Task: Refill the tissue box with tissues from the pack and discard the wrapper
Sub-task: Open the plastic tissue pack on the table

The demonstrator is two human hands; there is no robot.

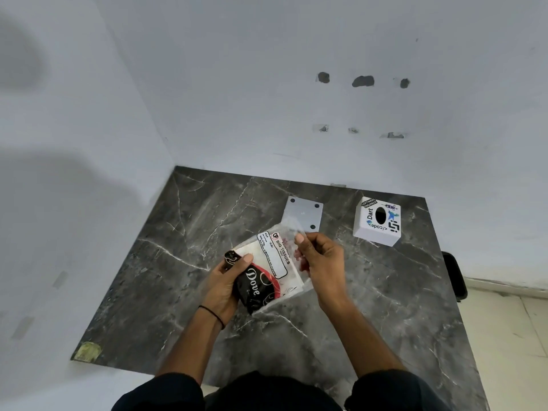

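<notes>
A tissue pack in clear plastic, printed "Dove" and "BIG TISSUES", is held above the middle of the dark marble table. My left hand grips its black lower end. My right hand pinches the clear wrapper flap at the pack's upper right edge. A white cube tissue box with stickers and a dark oval slot on top stands at the table's far right. A flat white square panel with dark corner dots lies on the table beyond the pack.
The table sits in a corner, with white walls along its left and far edges. A black object stands off the table's right edge, above a pale tiled floor. A yellowish sticker marks the table's near left corner.
</notes>
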